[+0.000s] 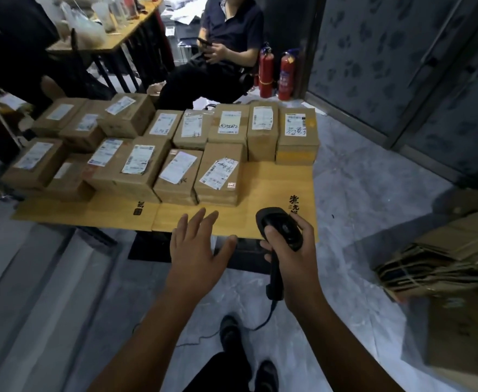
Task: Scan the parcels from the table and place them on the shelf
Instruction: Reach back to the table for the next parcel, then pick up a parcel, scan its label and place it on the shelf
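Parcels (136,176) lay in close rows on the worktop (277,182), labels up, none of them lifted. The left grip (195,250) hung spread and empty over the near edge of the worktop, its fingers straight and pointing toward the front row. The right grip (291,250) was curled round the handle of a black corded scanner (281,227), whose head sat above the near right corner.

The step in hand looked like choosing the next box to scan. The nearest parcel (226,154), at the right end of the front row, seemed the sensible pick, since its label (220,173) faced up and nothing lay on it. Doing it well probably meant taking it from its free right side so the box just beside it was not dragged. It also meant keeping fingers off the barcode and tilting the label toward the scanner. The shelf was out of view.
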`<state>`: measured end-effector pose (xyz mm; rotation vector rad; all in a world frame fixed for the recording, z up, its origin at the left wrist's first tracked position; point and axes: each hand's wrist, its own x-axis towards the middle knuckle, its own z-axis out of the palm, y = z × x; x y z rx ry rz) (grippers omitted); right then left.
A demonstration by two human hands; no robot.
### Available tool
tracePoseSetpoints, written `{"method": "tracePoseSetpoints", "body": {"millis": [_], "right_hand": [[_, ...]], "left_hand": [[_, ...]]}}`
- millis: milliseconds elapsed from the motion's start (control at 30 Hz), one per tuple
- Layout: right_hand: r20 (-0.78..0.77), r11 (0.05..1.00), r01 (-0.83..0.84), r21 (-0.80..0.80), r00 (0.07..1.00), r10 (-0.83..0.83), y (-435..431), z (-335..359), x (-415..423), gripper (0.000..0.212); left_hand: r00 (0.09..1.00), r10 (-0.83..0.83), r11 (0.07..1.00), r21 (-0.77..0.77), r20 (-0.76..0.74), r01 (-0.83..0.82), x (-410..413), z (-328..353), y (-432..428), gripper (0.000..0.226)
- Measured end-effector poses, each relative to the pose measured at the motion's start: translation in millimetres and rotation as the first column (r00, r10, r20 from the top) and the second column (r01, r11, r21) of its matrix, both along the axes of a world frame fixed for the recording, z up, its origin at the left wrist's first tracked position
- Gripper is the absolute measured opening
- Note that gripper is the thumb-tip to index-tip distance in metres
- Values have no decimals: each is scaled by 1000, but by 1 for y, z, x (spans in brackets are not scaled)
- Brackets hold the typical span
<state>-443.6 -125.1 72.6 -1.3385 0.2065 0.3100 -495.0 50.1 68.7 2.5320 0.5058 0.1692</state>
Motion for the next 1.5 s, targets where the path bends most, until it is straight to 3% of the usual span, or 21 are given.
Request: {"method": "tracePoseSetpoints", "body": {"millis": [400, 700, 867, 1033, 1367, 1500], "right_hand": [[-20, 986, -31, -167, 999, 28, 28, -20, 93, 58], [-99, 963, -74, -258, 994, 50, 64, -51, 150, 59], [-143, 967, -82, -240, 989, 49, 67, -59, 165, 68], [-184, 972, -107, -211, 981, 69, 52, -71, 185, 56], [-223, 937, -317, -149, 934, 280, 7, -83, 236, 53], [-234, 919, -365, -147, 916, 327, -11, -94, 251, 54]], "left_hand": [[999, -18, 988, -152, -47, 11, 105, -73, 36, 89], [996, -11, 1000, 1, 88, 11, 194, -117, 95, 74], [997, -17, 1000, 10, -77, 18, 217, -137, 106, 83], [990, 29, 994, 106, -136, -15, 229, -155, 95, 80], [948, 131, 986, 141, -290, -93, 227, -133, 21, 89], [935, 164, 986, 88, -314, -144, 228, -126, -17, 85]]}}
